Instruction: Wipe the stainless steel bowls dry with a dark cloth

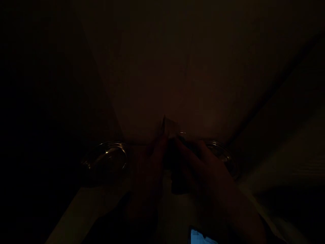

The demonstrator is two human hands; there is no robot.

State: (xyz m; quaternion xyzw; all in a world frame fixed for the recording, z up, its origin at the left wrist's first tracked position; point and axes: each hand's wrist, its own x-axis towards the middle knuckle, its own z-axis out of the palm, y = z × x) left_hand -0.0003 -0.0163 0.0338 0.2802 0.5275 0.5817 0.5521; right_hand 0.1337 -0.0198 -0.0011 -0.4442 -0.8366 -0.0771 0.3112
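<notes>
The scene is very dark. My left hand and my right hand meet at the middle of the view, fingers closed together around a small pale object that sticks up between the fingertips. I cannot make out what that object is. A thin glinting piece shows just to its right.
A round glass dish sits on the surface to the left of my hands, and the rim of another shows behind my right hand. A pale surface lies below. A blue-lit patch glows at the bottom edge.
</notes>
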